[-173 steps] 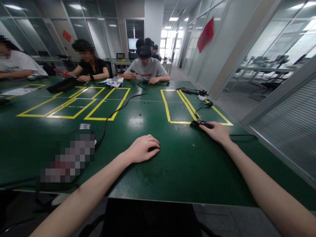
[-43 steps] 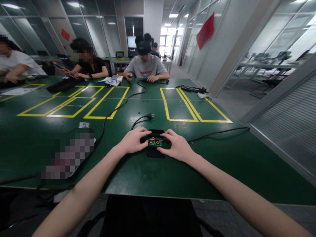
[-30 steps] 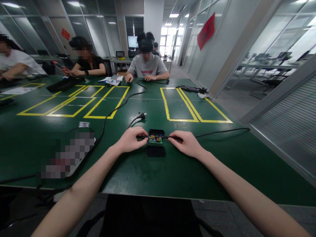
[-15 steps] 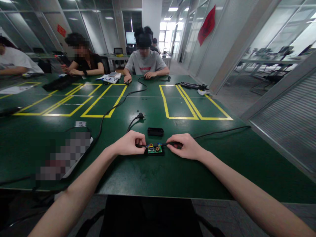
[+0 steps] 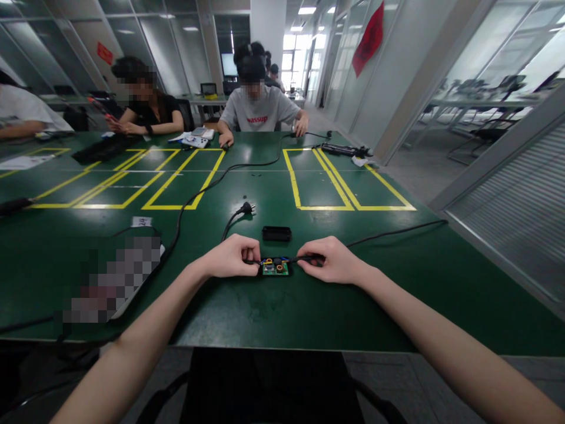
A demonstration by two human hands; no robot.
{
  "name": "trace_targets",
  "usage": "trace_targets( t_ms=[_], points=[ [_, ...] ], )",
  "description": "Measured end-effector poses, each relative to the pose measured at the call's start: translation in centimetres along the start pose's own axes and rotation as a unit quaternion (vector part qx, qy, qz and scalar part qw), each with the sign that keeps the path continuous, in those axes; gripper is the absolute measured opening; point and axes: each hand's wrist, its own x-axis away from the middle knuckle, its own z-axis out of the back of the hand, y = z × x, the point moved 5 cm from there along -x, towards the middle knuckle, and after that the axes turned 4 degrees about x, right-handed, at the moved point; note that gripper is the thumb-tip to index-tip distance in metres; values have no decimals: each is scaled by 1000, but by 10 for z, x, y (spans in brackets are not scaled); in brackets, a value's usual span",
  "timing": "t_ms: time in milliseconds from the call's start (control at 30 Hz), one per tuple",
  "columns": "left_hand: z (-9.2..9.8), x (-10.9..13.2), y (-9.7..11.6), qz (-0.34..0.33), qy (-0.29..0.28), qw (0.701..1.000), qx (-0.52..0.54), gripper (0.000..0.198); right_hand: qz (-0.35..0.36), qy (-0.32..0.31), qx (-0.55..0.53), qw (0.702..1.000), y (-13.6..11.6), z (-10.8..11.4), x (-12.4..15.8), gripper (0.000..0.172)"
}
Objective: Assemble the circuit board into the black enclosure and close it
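Observation:
A small green circuit board (image 5: pixel 269 271) with coils and coloured wires lies between my hands. A black cable runs to it from each side. My left hand (image 5: pixel 236 255) is closed, its fingertips pinching the left cable (image 5: pixel 249 261) close to the board. My right hand (image 5: pixel 332 260) pinches the right cable (image 5: pixel 304 258), which has a thicker black sleeve partly hidden by the fingers. Dark casing shows around the board's far edge; whether the board rests in it I cannot tell. Just beyond sits an open black plastic case half (image 5: pixel 276 234).
A black plug (image 5: pixel 246 208) lies beyond my left hand. At left is a blurred-out flat object (image 5: pixel 119 277), near a white label (image 5: pixel 142 222). Yellow tape outlines (image 5: pixel 326 207) mark the green table (image 5: pixel 353 324). Across it, a co-worker's hand (image 5: pixel 301 125) touches a cable.
The board has shifted slightly against the dark casing, which no longer shows along its near edge. Both my hands keep their pinch. The co-worker opposite has moved one hand and a cable rightward.

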Motion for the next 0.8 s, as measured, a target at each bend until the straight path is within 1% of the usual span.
trace_targets(
  t_ms=[133,267,433,633,800],
  points=[
    [4,-2,0,-11,24,999,-27,15,-18,0,8,1000,3,-3,-1,16],
    [7,-2,-2,-9,32,999,-36,12,-31,1,13,999,4,-3,-3,16],
    [7,-2,-6,0,7,1000,-20,16,-37,-10,16,999,4,-3,-3,14],
    [9,-1,0,-51,7,997,-58,11,-45,-30,17,998,3,-4,-5,13],
    [8,-2,2,-77,9,993,-85,16,-41,-36,35,998,4,-4,-6,7]
  ],
)
